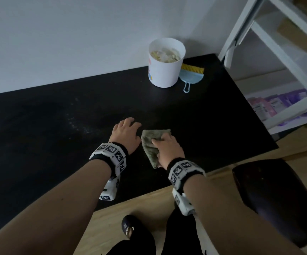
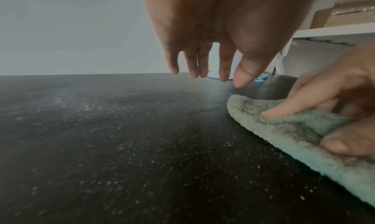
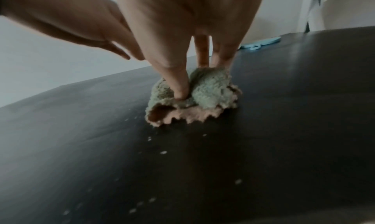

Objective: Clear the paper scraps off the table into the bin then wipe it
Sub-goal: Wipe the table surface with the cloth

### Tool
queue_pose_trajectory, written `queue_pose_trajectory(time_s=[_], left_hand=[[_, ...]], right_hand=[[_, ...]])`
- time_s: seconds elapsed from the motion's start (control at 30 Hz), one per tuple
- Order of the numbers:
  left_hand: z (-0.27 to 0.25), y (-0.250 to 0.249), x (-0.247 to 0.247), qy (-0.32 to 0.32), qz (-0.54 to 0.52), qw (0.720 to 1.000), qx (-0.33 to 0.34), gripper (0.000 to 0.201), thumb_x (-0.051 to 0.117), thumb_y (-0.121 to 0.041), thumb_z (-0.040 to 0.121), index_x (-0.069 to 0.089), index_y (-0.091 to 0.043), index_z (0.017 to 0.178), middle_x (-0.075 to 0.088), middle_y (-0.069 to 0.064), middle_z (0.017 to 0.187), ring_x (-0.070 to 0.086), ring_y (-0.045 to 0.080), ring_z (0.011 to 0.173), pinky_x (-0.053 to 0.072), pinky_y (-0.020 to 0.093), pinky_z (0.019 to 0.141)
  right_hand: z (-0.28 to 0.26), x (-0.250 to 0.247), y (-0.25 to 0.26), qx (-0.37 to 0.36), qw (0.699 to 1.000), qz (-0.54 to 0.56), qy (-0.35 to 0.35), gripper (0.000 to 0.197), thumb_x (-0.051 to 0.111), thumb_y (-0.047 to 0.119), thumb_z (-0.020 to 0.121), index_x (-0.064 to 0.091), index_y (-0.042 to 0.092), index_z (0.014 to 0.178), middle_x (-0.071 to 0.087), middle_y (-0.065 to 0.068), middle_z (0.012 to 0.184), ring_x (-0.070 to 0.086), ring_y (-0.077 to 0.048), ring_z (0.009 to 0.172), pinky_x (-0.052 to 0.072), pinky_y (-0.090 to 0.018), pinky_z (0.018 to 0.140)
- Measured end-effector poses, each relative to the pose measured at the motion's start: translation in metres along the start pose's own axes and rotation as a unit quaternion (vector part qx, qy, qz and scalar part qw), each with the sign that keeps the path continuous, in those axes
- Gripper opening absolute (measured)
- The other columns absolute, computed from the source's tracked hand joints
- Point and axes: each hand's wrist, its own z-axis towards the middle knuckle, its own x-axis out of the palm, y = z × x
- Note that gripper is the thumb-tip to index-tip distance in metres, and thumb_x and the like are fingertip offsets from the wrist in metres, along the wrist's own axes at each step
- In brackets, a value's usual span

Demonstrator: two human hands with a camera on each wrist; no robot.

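We are at the wiping step — scraps already in the bin [image 1: 166,56] far beyond our grip, the right hand [image 1: 168,146] clutching the cloth [image 1: 151,144] against the bench [image 1: 57,126], the left hand [image 1: 126,134] slack beside it — and next must sweep left through the dust specks [image 2: 121,147].

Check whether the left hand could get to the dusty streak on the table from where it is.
Probably yes. The left hand hovers open and holds nothing, and the pale dusty streak lies just to its left on bare table. The cloth sits on the opposite side, under the right hand.
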Motion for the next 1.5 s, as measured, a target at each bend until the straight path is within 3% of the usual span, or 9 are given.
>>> queue_pose_trajectory(time_s=[0.27,0.4,0.53,0.7,0.8,1.03,1.17,1.33,1.5], left_hand=[[-0.017,0.029,0.001,0.016,-0.015,1.000,-0.022,0.053,0.049,-0.026,0.094,0.034,-0.022,0.144,0.021,0.006,0.155,0.022,0.025,0.143,0.019,0.039,0.117],[-0.026,0.037,0.004,0.010,-0.028,0.999,-0.026,0.052,0.049,-0.026,0.093,0.036,-0.022,0.143,0.022,0.006,0.155,0.022,0.025,0.143,0.019,0.039,0.117],[-0.033,0.042,0.004,0.005,-0.034,0.999,-0.026,0.052,0.049,-0.026,0.093,0.037,-0.022,0.143,0.023,0.006,0.154,0.023,0.025,0.142,0.019,0.039,0.117],[-0.043,0.051,0.005,-0.013,-0.025,0.999,-0.037,0.052,0.049,-0.025,0.092,0.038,-0.021,0.143,0.025,0.006,0.153,0.024,0.026,0.141,0.019,0.038,0.117],[-0.050,0.057,0.002,-0.014,-0.029,0.998,-0.048,0.052,0.049,-0.025,0.093,0.036,-0.022,0.143,0.024,0.006,0.154,0.023,0.026,0.142,0.019,0.039,0.117],[-0.072,0.088,-0.008,-0.026,-0.047,0.994,-0.096,0.052,0.049,-0.025,0.093,0.036,-0.022,0.144,0.024,0.006,0.154,0.023,0.026,0.142,0.021,0.040,0.117],[-0.089,0.110,-0.007,-0.027,-0.053,0.991,-0.124,0.053,0.049,-0.026,0.093,0.035,-0.022,0.144,0.024,0.005,0.154,0.024,0.026,0.142,0.021,0.040,0.117],[-0.110,0.132,0.000,-0.040,-0.056,0.986,-0.150,0.053,0.049,-0.026,0.093,0.035,-0.023,0.144,0.025,0.003,0.154,0.023,0.024,0.143,0.021,0.039,0.118],[-0.128,0.161,0.000,-0.048,-0.053,0.981,-0.181,0.056,0.047,-0.023,0.092,0.031,-0.023,0.146,0.023,0.000,0.156,0.019,0.022,0.144,0.018,0.040,0.118]], right_hand=[[-0.028,-0.015,-0.068,0.175,0.984,0.004,-0.038,0.052,0.057,0.023,0.093,0.042,0.024,0.143,0.033,-0.010,0.146,0.046,-0.026,0.129,0.042,-0.035,0.106],[-0.042,-0.007,-0.034,0.148,0.989,-0.012,-0.021,0.051,0.055,0.023,0.093,0.042,0.021,0.142,0.031,-0.011,0.147,0.045,-0.027,0.129,0.044,-0.034,0.103],[-0.039,0.008,0.020,0.063,0.997,0.037,0.016,0.058,0.068,0.016,0.085,0.046,0.019,0.138,0.029,-0.010,0.147,0.046,-0.032,0.126,0.049,-0.040,0.099],[-0.024,0.018,0.063,-0.014,0.999,-0.025,0.019,0.061,0.072,0.023,0.082,0.045,0.021,0.137,0.033,-0.009,0.142,0.045,-0.030,0.124,0.048,-0.039,0.096],[-0.026,0.016,0.045,0.000,1.000,-0.023,0.019,0.060,0.069,0.025,0.083,0.044,0.025,0.137,0.033,-0.008,0.143,0.043,-0.029,0.126,0.046,-0.040,0.099],[-0.036,0.005,0.002,0.133,0.991,-0.019,-0.021,0.044,0.058,0.025,0.091,0.049,0.018,0.133,0.037,-0.011,0.137,0.050,-0.027,0.120,0.045,-0.034,0.095],[-0.040,0.011,0.043,0.082,0.996,-0.038,0.005,0.048,0.063,0.026,0.088,0.048,0.017,0.133,0.034,-0.011,0.138,0.049,-0.027,0.121,0.045,-0.034,0.095],[-0.033,0.030,0.131,-0.072,0.996,-0.049,0.036,0.058,0.067,0.022,0.086,0.042,0.016,0.138,0.030,-0.011,0.141,0.044,-0.031,0.125,0.045,-0.037,0.096],[-0.029,0.048,0.183,-0.167,0.983,-0.062,0.041,0.048,0.061,0.015,0.090,0.047,0.017,0.136,0.034,-0.010,0.139,0.043,-0.030,0.124,0.047,-0.038,0.092]])
